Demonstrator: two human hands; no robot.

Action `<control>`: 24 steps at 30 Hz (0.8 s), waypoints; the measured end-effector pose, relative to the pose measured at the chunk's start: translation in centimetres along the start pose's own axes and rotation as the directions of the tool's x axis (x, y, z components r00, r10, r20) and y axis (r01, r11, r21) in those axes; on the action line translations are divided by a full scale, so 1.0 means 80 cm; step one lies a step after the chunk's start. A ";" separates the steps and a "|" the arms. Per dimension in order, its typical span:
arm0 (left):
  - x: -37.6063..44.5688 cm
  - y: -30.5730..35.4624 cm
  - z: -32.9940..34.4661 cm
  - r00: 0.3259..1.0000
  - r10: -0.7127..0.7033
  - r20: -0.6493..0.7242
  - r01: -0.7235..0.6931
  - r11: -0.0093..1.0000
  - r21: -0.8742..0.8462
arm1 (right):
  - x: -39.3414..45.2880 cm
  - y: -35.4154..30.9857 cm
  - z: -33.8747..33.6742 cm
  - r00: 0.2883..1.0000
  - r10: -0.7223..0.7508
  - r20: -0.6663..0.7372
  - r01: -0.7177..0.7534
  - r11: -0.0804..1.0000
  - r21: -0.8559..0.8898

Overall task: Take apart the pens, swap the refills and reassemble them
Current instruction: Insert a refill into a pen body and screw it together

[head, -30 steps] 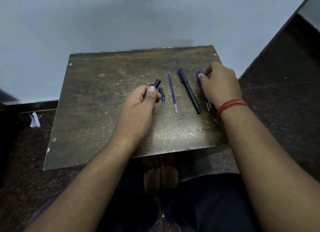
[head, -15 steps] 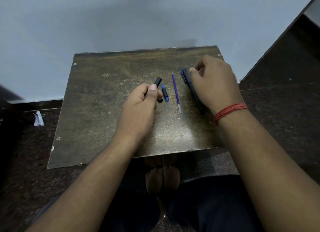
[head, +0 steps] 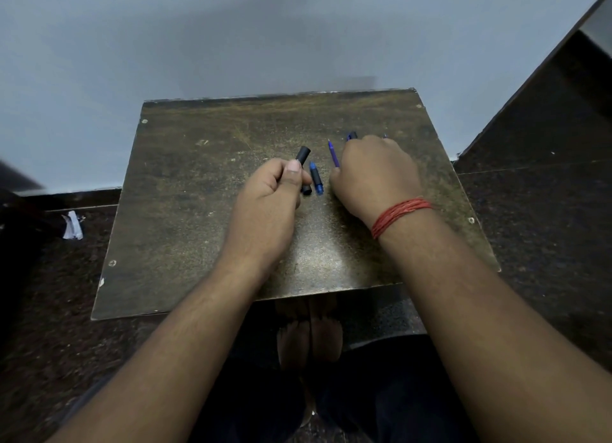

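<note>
Head view, from left to right: a crumpled scrap of white paper lies on the dark floor, well apart from the worn brown wooden board that serves as the work surface. Near the board's middle the left hand has its fingers curled round a short black plastic pen barrel, thumb on top, open end pointing away. Just beside it on the board lies a small black-and-blue pen piece, untouched. Next comes the thin purple refill, lying flat; the right hand sits over its near end, fingers bent down toward it, but whether they already pinch it cannot be told. Beyond the knuckles the tip of a black pen with blue clip shows, the rest hidden.

The step looks like picking up the refill to feed it into the held barrel. It should go well if the right hand pinches the refill close to one end, lifts it free of the neighbouring pen, and the left tilts the barrel mouth toward it, so the thin rod goes in straight without bending.
</note>
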State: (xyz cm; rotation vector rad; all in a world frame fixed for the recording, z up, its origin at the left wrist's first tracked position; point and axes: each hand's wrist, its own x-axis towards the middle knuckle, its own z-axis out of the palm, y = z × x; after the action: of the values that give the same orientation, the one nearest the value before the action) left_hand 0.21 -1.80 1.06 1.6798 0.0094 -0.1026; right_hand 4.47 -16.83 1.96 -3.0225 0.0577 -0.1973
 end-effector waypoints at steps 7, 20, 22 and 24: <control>0.001 -0.001 0.000 1.000 -0.005 0.001 0.005 1.000 -0.017 | 0.000 -0.007 -0.008 0.999 0.026 0.030 -0.025 1.000 -0.004; 0.000 -0.001 -0.002 1.000 -0.010 -0.003 0.010 1.000 0.014 | -0.006 -0.005 -0.022 0.968 0.252 -0.023 -0.104 0.478 0.872; 0.001 -0.002 -0.001 1.000 -0.007 -0.007 0.007 1.000 0.013 | -0.005 -0.004 -0.016 0.951 0.304 0.062 -0.139 0.240 0.961; 0.002 -0.002 0.000 1.000 -0.010 -0.007 0.011 1.000 0.020 | -0.005 -0.004 -0.012 0.937 0.316 0.146 -0.163 0.027 0.986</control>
State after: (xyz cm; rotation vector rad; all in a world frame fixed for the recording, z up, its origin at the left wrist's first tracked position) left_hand 0.32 -1.81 0.89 1.6999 0.0224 -0.1052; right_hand 3.93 -16.56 2.85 -1.4714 0.3088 -0.2347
